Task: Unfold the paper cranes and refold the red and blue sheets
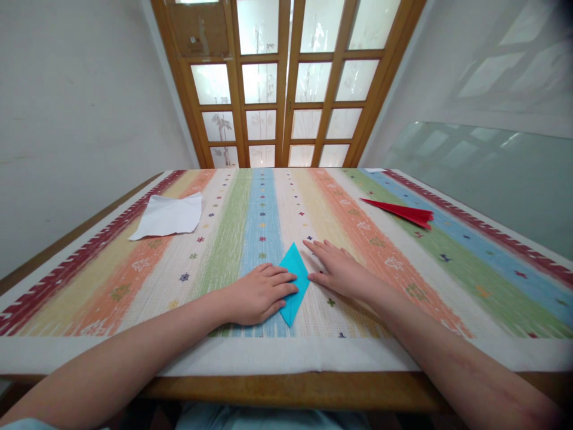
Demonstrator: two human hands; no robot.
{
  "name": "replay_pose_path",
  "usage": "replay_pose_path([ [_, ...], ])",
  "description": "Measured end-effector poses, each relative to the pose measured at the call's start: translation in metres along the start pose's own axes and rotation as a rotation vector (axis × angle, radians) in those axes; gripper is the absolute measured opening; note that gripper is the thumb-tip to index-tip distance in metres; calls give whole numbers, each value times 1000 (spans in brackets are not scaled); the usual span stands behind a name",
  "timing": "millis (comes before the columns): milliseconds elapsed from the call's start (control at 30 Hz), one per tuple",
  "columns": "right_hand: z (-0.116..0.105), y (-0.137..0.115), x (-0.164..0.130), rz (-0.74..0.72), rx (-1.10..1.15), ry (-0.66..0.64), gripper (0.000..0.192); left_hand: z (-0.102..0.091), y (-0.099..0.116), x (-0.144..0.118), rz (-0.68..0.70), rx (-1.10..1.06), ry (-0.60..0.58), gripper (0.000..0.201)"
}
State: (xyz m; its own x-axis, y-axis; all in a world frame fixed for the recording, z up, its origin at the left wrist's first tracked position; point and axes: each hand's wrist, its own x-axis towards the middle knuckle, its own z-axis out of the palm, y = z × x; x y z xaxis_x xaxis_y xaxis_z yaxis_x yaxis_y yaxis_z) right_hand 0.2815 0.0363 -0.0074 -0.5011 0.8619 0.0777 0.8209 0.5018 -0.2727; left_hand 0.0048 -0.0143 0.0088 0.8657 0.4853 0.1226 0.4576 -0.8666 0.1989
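Observation:
A bright blue sheet of paper (296, 269), folded into a narrow diamond, lies on the striped tablecloth close to the table's near edge. My left hand (261, 294) rests flat over its left side, with the fingertips pressing on the paper and covering part of it. On the other side, my right hand (335, 267) has its fingers stretched out, the thumb tip at the diamond's right corner. Nothing is held in the right hand.
A creased white paper (169, 215) lies at the left of the tablecloth (262, 206). A folded red paper (400, 211) lies at the right. Beyond the table stand wooden doors with glass panes (286, 107). A glass panel (492, 173) leans at the right wall.

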Motion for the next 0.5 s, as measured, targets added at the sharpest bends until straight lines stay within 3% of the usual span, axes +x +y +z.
replay_pose_path([
  [233, 2, -12, -6, -36, 8, 55, 78, -1, 1, 1, -9, 21, -6, 40],
  [500, -3, -28, -10, -36, 51, -29, 91, -2, 1, 2, 2, 16, -2, 39],
])
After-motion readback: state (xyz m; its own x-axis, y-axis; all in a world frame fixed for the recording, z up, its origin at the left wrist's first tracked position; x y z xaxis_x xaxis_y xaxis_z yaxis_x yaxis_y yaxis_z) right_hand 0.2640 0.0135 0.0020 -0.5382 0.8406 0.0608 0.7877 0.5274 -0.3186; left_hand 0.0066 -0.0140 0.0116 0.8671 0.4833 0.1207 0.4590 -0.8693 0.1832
